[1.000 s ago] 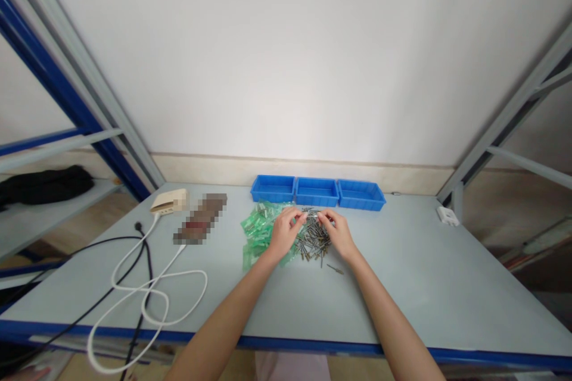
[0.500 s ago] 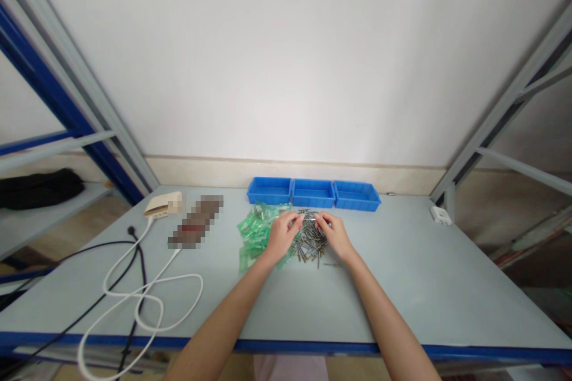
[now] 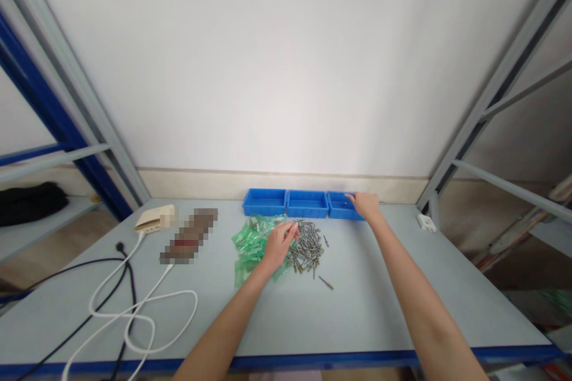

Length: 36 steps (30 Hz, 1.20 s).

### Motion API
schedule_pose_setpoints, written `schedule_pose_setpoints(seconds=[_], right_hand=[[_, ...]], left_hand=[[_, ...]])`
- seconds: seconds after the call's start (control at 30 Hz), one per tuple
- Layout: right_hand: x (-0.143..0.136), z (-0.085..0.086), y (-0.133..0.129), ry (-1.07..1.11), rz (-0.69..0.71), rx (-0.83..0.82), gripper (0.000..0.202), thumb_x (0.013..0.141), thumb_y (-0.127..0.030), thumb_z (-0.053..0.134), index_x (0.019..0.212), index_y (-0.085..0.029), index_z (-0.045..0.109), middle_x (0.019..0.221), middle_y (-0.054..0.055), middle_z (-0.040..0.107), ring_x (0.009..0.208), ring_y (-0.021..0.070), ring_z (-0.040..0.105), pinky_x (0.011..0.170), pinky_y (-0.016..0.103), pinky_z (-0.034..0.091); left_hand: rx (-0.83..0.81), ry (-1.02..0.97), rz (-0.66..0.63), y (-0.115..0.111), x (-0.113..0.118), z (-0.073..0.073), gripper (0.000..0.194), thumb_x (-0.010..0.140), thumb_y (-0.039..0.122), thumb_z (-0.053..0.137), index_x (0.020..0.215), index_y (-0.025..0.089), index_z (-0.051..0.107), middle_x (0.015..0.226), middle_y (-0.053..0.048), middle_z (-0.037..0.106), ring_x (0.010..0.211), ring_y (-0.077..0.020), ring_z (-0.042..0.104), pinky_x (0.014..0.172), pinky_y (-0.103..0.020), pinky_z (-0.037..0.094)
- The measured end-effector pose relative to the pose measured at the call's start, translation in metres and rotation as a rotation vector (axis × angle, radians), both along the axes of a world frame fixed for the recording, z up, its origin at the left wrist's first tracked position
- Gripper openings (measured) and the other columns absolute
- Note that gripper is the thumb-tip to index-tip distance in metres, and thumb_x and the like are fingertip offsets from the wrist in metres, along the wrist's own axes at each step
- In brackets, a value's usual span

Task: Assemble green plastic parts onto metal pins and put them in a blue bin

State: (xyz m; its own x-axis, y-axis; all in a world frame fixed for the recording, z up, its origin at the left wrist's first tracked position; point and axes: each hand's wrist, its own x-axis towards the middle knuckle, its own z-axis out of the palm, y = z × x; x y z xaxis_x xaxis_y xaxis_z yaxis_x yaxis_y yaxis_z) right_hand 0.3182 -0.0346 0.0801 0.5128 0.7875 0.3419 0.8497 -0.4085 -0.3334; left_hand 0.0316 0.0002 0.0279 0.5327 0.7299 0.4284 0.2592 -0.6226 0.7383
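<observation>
A pile of metal screw-like pieces [image 3: 308, 247] lies on the table, with single pieces apart to its right and front. Left of it are green plastic bags [image 3: 252, 238]. My left hand [image 3: 280, 243] is over the border between bags and pile, fingers closed together; what they hold, if anything, is too small to name. My right hand [image 3: 364, 204] reaches over the right blue tray [image 3: 344, 213], thumb and fingers extended to the left; a small piece seems to lie in the tray below. The middle tray [image 3: 307, 212] and left tray [image 3: 264, 209] stand beside it in a row.
On the left of the table [image 3: 357, 321] lie a cream box [image 3: 152, 218], a pixelated brown object [image 3: 190, 237], a looped white cable [image 3: 196, 303] and black cables [image 3: 133, 286]. A white adapter [image 3: 426, 223] sits at the right. Metal frame posts rise at both sides.
My right hand has left the pile and moved right and away to the right tray, its fingers now apart. My left hand stays near the bags. The view has shifted slightly.
</observation>
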Motion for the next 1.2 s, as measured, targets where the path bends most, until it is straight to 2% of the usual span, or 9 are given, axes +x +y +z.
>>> schedule_pose_setpoints(seconds=[0.1, 0.17, 0.27, 0.43, 0.57, 0.73, 0.93, 1.07, 1.2], right_hand=[[-0.018, 0.009, -0.022, -0.153, -0.007, 0.023, 0.039, 0.088, -0.046, 0.043, 0.072, -0.015, 0.063, 0.064, 0.011, 0.063, 0.065, 0.0196, 0.058, 0.063, 0.029, 0.033], [-0.047, 0.004, -0.048, -0.093, 0.181, -0.001, 0.040, 0.088, -0.050, 0.041, 0.073, -0.019, 0.062, 0.065, 0.006, 0.064, 0.063, 0.0186, 0.058, 0.060, 0.027, 0.032], [-0.096, -0.020, -0.094, -0.015, 0.464, -0.052, 0.036, 0.084, -0.053, 0.046, 0.074, -0.022, 0.061, 0.077, 0.003, 0.066, 0.072, 0.0179, 0.059, 0.064, 0.028, 0.034], [-0.139, -0.066, -0.136, -0.131, 0.368, -0.132, 0.010, 0.080, -0.031, 0.060, 0.081, -0.022, 0.059, 0.086, 0.004, 0.063, 0.084, 0.0226, 0.057, 0.071, 0.032, 0.034], [-0.133, -0.071, -0.128, -0.079, 0.341, -0.104, 0.009, 0.084, -0.020, 0.051, 0.081, -0.021, 0.060, 0.088, 0.005, 0.064, 0.086, 0.0229, 0.058, 0.072, 0.033, 0.034], [-0.122, -0.052, -0.087, 0.214, 0.549, 0.000, 0.015, 0.087, -0.025, 0.047, 0.084, -0.021, 0.062, 0.082, 0.001, 0.067, 0.074, 0.0171, 0.060, 0.070, 0.028, 0.039], [-0.131, -0.050, -0.034, 0.228, 0.664, 0.145, 0.017, 0.084, -0.032, 0.051, 0.084, -0.021, 0.064, 0.083, 0.003, 0.067, 0.079, 0.0186, 0.058, 0.073, 0.029, 0.040], [-0.137, -0.062, -0.030, 0.270, 0.626, 0.187, 0.020, 0.083, -0.039, 0.052, 0.086, -0.023, 0.064, 0.081, 0.002, 0.067, 0.079, 0.0196, 0.059, 0.073, 0.030, 0.039], [-0.135, -0.068, -0.037, 0.358, 0.552, 0.189, 0.027, 0.087, -0.040, 0.045, 0.078, -0.021, 0.063, 0.068, 0.001, 0.065, 0.065, 0.0175, 0.058, 0.066, 0.027, 0.038]], left_hand=[[-0.004, -0.014, 0.011, 0.001, -0.002, 0.001, 0.045, 0.090, 0.044, 0.030, 0.065, 0.018, 0.057, 0.065, -0.003, 0.060, 0.073, -0.0181, 0.056, 0.072, -0.030, 0.041], [-0.004, -0.024, 0.013, 0.002, -0.002, 0.001, 0.045, 0.090, 0.043, 0.030, 0.065, 0.017, 0.057, 0.065, -0.003, 0.060, 0.072, -0.0178, 0.056, 0.073, -0.030, 0.041], [0.003, -0.023, 0.002, 0.001, -0.001, 0.001, 0.046, 0.091, 0.043, 0.031, 0.063, 0.017, 0.057, 0.064, -0.003, 0.060, 0.070, -0.0172, 0.056, 0.073, -0.029, 0.041], [0.019, 0.014, -0.036, -0.003, 0.002, 0.000, 0.045, 0.091, 0.041, 0.031, 0.063, 0.017, 0.057, 0.064, -0.002, 0.060, 0.070, -0.0164, 0.055, 0.073, -0.029, 0.039], [0.025, 0.048, -0.064, -0.005, 0.001, 0.001, 0.044, 0.091, 0.042, 0.032, 0.063, 0.017, 0.057, 0.065, -0.002, 0.060, 0.070, -0.0164, 0.055, 0.071, -0.028, 0.039], [0.013, 0.106, -0.045, -0.005, 0.002, 0.000, 0.034, 0.086, 0.045, 0.042, 0.080, 0.017, 0.061, 0.075, -0.003, 0.062, 0.069, -0.0161, 0.054, 0.066, -0.027, 0.038], [-0.060, 0.062, -0.109, 0.003, 0.002, -0.008, 0.037, 0.087, 0.042, 0.039, 0.066, 0.016, 0.057, 0.065, -0.001, 0.059, 0.065, -0.0148, 0.053, 0.064, -0.025, 0.038], [-0.095, 0.027, -0.103, 0.008, 0.002, -0.010, 0.032, 0.084, 0.038, 0.043, 0.064, 0.016, 0.055, 0.064, -0.001, 0.060, 0.064, -0.0148, 0.054, 0.065, -0.025, 0.039], [-0.132, -0.009, -0.097, 0.005, 0.007, -0.011, 0.031, 0.083, 0.038, 0.046, 0.063, 0.016, 0.054, 0.062, -0.001, 0.060, 0.063, -0.0146, 0.055, 0.064, -0.025, 0.039]])
